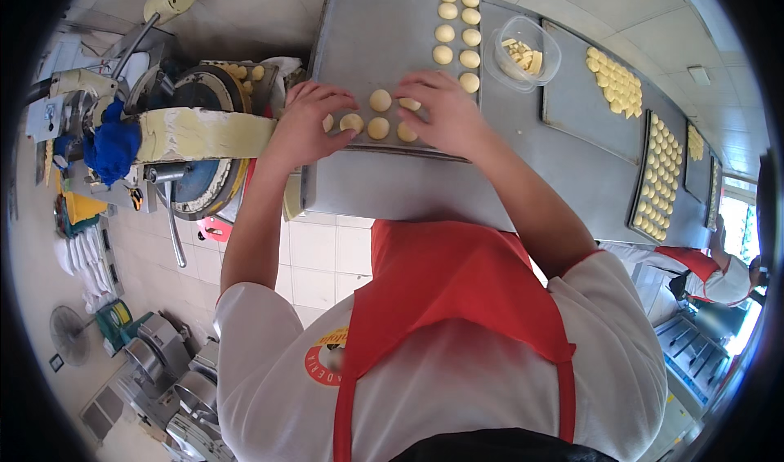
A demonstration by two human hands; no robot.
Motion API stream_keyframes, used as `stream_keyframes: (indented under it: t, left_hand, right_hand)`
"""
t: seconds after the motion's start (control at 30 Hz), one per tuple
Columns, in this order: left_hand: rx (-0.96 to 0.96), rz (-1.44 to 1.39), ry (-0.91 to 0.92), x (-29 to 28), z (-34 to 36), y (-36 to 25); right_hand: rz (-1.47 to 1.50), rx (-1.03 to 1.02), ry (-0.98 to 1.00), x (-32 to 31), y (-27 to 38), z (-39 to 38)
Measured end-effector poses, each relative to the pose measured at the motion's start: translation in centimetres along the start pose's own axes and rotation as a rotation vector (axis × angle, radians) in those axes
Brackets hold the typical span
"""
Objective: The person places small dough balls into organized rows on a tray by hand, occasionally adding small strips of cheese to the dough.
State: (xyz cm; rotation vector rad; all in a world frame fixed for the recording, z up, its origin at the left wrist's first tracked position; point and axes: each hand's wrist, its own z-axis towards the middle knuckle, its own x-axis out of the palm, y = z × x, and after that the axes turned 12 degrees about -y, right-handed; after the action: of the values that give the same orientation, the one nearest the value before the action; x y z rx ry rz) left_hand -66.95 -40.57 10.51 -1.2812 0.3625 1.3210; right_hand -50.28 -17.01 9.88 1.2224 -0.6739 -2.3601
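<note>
Round, pale yellow dough balls [378,128] lie in a cluster at the near end of a large metal baking tray [384,33]. My left hand [313,123] arches over the tray's near left corner, thumb and fingers apart. One dough ball [351,123] sits between its fingertips and thumb, and another shows partly under the palm. From the right, my right hand [447,112] reaches in with fingers curved and apart. It partly covers two dough balls at the cluster's right side. Between my hands, another dough ball [380,100] rests uncovered. Two rows of dough balls [469,37] run along the tray's far right side.
A clear plastic tub [523,53] with yellow pieces stands right of the tray on the metal table [563,176]. Further right are a tray of small yellow pieces [616,86] and one of dough balls [657,176]. A lever-handled machine [204,139] stands left; a co-worker [719,278] is far right.
</note>
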Motion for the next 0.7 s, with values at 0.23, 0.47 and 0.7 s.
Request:
stream_keyframes:
  t: [0.23, 0.47, 0.7]
  left_hand:
    - [-0.002, 0.200, 0.125, 2.3, 1.3, -1.6]
    - [-0.120, -0.081, -0.215, 8.4, 5.4, -14.9]
    - [-0.027, -0.469, 0.039, 29.6, 18.4, -34.4]
  right_hand:
    - [-0.209, 0.402, -0.246, -16.9, -11.0, -13.8]
    - [-0.555, 0.833, -0.467, -33.4, -30.8, -23.9]
    - [-0.336, 0.969, -0.276, -34.6, -42.2, -20.0]
